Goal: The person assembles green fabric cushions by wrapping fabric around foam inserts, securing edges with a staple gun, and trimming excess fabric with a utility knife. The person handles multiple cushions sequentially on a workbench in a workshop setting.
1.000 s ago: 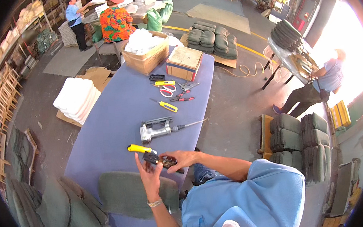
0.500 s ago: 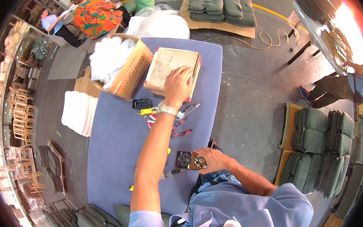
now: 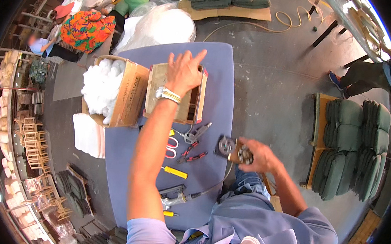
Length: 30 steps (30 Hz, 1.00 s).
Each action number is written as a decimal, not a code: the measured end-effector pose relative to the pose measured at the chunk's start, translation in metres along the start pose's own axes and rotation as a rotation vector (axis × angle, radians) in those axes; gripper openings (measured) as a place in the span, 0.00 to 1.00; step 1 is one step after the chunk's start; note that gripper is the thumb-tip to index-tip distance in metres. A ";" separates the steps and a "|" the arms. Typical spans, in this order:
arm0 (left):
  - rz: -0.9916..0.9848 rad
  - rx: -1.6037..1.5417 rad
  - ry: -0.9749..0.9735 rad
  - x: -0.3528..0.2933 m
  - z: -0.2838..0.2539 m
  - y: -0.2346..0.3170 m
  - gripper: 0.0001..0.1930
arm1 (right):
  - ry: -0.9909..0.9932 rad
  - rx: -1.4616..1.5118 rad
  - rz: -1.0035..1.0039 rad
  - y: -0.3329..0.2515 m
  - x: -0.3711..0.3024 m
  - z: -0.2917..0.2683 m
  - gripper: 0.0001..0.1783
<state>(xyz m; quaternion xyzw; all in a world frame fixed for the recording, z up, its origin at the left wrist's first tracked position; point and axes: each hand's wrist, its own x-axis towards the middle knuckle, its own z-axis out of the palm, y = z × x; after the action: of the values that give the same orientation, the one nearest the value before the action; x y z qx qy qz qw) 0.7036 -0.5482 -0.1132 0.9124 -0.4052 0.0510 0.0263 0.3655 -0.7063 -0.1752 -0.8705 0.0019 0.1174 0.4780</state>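
Note:
My left hand (image 3: 185, 73) reaches to the far part of the table, its fingers spread over the flat lid (image 3: 161, 86) of a worn box (image 3: 200, 104). A dark gap shows along the box's right side. Beyond the table's right edge, my right hand (image 3: 259, 156) is closed around a small brown and black block-shaped thing (image 3: 226, 146) with round dark discs on its face. I cannot make out its exact kind. Nearer than the box lie red-handled scissors (image 3: 172, 146), red-and-black-handled pliers (image 3: 193, 157) and a yellow-handled screwdriver (image 3: 175, 172).
A carton (image 3: 129, 97) heaped with white stuffing (image 3: 103, 85) stands left of the box. An air-tool-like metal gun (image 3: 175, 198) with a hose lies on the blue table (image 3: 138, 170) near me. Stacked dark green cushions (image 3: 343, 126) stand right. Other people are at the far left and right.
My left hand has spread its fingers, and the box's lid now sits left, baring a gap on the right. My right hand has moved away to the right with the block-shaped thing. The view has shifted.

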 end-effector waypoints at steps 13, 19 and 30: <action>-0.459 -0.132 0.191 -0.191 -0.084 -0.050 0.25 | -0.240 -0.863 -0.147 -0.136 0.297 -0.029 0.28; -0.709 -0.322 0.420 -0.304 -0.056 0.036 0.26 | 0.088 -1.001 -1.033 -0.067 0.352 0.018 0.34; -2.407 -0.988 1.616 -0.574 0.050 0.390 0.22 | -0.241 -1.235 -0.381 -0.045 0.371 0.017 0.30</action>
<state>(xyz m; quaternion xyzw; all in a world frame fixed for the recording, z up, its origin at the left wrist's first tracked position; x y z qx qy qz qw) 0.0350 -0.3912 -0.2256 0.3188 0.6980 0.3316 0.5488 0.7286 -0.6275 -0.2228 -0.9506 -0.2737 0.1069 -0.1001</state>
